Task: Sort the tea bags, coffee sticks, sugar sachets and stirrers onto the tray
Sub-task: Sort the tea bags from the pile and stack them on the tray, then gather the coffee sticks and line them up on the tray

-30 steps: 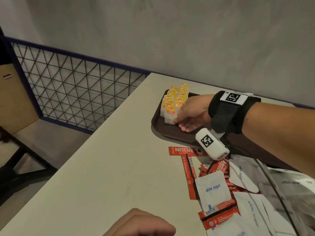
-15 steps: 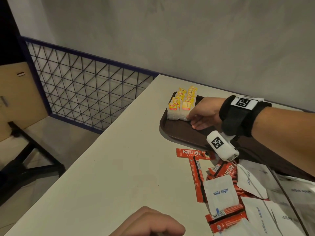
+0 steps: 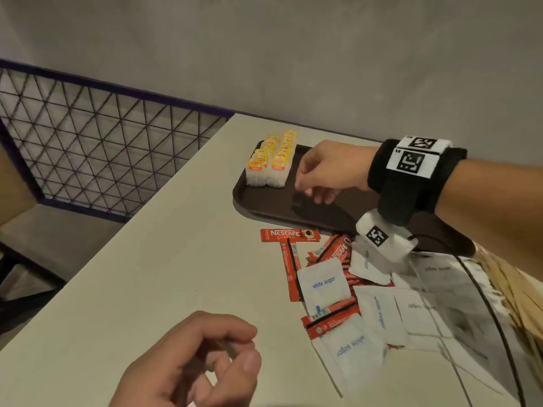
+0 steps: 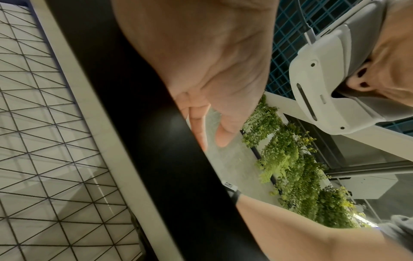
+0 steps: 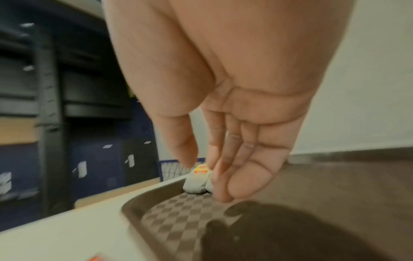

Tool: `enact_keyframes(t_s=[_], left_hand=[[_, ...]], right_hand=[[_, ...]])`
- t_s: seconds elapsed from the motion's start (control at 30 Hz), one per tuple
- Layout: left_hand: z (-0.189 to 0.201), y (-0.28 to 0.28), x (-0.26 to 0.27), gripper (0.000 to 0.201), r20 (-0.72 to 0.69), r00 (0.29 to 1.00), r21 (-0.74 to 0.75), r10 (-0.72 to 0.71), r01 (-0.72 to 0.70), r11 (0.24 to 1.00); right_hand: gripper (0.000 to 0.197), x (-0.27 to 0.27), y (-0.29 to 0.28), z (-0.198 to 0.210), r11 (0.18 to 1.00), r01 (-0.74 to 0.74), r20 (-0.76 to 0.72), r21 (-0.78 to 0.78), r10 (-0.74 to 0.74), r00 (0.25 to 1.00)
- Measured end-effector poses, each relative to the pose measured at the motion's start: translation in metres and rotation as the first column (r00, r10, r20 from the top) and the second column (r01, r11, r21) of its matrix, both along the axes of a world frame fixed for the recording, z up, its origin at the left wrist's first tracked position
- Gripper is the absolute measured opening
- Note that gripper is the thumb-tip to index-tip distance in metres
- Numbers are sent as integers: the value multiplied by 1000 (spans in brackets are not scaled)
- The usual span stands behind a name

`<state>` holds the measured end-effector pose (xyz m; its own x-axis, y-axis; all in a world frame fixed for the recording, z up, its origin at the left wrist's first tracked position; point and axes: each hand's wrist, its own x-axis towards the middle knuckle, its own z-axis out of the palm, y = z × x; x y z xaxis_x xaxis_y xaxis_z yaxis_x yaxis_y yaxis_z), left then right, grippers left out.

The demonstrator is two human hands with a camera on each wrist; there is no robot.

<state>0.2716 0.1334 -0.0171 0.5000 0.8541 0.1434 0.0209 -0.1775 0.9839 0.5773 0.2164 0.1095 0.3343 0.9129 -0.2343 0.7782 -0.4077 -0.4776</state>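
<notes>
Tea bags (image 3: 269,163) with yellow tags stand in two tidy rows at the far left corner of the brown tray (image 3: 264,205), and that looks like the only group sorted so far. The right hand (image 3: 326,171) hovers over the tray's bare floor just beside those rows, fingers relaxed and holding nothing. The left hand (image 3: 197,362) rests near the front edge of the bench (image 3: 132,289), fingers loosely curled and, as far as shows, empty. Off the tray, red Nescafe coffee sticks (image 3: 289,235) and white sugar sachets (image 3: 323,284) lie mixed in a heap on the bench, with a bundle of wooden stirrers (image 3: 511,292) at the right edge. By my reckoning three of four kinds remain to be sorted.
</notes>
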Motion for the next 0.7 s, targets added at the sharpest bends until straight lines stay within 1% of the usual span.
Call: enact_keyframes(t_s=[0.03,0.07,0.1,0.13,0.17,0.2,0.23,0.3,0.37,0.43,0.5,0.57,0.6,0.63,0.7], left_hand=[[3,-9,0,34,13,998,37,55,-55,998],[0,-12,-2,41,26,995,16,93,-93,996],[2,-14,2,42,55,990,46,127,-130,990],[1,-17,3,35,71,986,49,151,-155,987],[4,-16,4,20,59,991,25,120,-122,992],[11,-15,5,7,39,994,-17,103,-103,995],[11,-14,2,14,12,997,-32,81,-81,996],[19,-17,0,21,-17,999,-68,30,-31,997],[26,-19,0,22,-36,999,-71,10,-12,997],[29,-20,0,21,-70,997,-57,14,-18,998],[33,-19,1,22,-121,992,-62,15,-22,998],[42,-20,3,21,-197,980,-79,-26,10,997],[49,-20,4,18,-256,965,-70,-59,42,997],[56,-19,4,13,-315,944,-48,-94,83,995],[78,-14,5,5,-434,891,45,-131,166,985]], right_hand=[[10,-5,-14,3,993,-109,87,-43,113,990],[8,-9,-29,5,974,-201,178,-103,217,960],[10,-12,-43,6,948,-268,265,-170,305,915],[18,-14,-56,5,922,-311,338,-231,376,863],[28,-15,-67,3,901,-333,388,-278,422,819],[37,-16,-76,0,886,-346,412,-308,452,791],[43,-16,-83,-3,877,-357,418,-322,470,777],[49,-19,-93,-9,881,-362,413,-304,464,783],[51,-24,-97,-11,905,-340,397,-257,419,816],[52,-29,-101,-9,919,-310,355,-244,382,853],[60,-32,-107,-9,909,-280,317,-308,375,871],[72,-33,-115,-9,885,-257,346,-388,399,849],[73,-32,-119,-11,883,-254,371,-395,406,835],[69,-29,-124,-13,892,-255,390,-372,400,829],[56,-21,-133,-18,923,-255,397,-288,358,845]])
